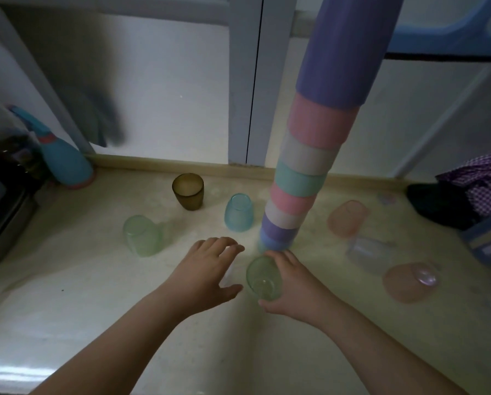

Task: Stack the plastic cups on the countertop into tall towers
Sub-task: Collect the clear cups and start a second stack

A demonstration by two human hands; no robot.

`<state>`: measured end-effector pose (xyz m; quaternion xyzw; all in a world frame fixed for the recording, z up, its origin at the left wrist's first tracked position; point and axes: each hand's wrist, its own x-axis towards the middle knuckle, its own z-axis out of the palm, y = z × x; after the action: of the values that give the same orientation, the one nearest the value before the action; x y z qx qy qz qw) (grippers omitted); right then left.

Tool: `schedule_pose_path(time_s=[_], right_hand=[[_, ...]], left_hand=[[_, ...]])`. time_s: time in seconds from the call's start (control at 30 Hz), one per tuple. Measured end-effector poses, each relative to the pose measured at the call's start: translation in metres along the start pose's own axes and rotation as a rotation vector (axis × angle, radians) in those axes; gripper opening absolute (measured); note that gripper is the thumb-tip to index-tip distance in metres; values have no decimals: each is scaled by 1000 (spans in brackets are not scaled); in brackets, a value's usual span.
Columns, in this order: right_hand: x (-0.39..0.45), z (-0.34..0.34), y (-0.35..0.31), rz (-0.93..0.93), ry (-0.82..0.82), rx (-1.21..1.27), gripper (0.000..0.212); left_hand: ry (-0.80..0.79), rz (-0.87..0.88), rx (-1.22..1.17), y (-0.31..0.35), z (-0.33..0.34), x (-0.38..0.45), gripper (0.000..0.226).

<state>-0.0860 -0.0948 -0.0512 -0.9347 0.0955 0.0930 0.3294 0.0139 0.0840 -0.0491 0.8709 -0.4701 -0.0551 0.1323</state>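
Likely a home kitchen: a pale stone table under a window frame, spray bottle and dark appliance at left.

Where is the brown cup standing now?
The brown cup stands upright at the back of the countertop, left of the blue cup and the tall tower.

Single view only: head-worn wide-angle camera, above near edge of counter, facing forward and steeply down. Both forearms enter from bottom of frame, left hand and right hand close below lens at centre. Far edge of counter meets window frame at mid-height. Cup tower rises toward lens, top cut off by upper edge. Straight lines bow near borders. No second view to share scene.
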Motion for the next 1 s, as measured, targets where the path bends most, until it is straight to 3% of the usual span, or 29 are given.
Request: schedule_pose_path(time_s=[0.17,0.27,0.5,0.63,0.7,0.8,0.9,1.0], right_hand=[[-8,-12,10,65,44,75,99],[-18,-21,19,134,91,173,93],[-45,-48,43,210,166,390,84],[-60,-64,64,271,174,524,90],[-64,-67,77,281,205,601,76],[-67,-71,90,262,272,690,50],[-67,-78,95,258,327,681,48],[-63,-84,100,284,375,504,53]], left_hand=[[57,103,-14,23,-1,9,62],[33,166,-96,40,4,15,57],[73,307,-221,74,17,41,21],[104,148,-498,90,15,54,14],[123,18,-628,99,14,59,7],[76,-127,-774,112,23,68,31],[-11,-198,-869,125,33,76,27],[-11,-315,-861,133,41,81,10]])
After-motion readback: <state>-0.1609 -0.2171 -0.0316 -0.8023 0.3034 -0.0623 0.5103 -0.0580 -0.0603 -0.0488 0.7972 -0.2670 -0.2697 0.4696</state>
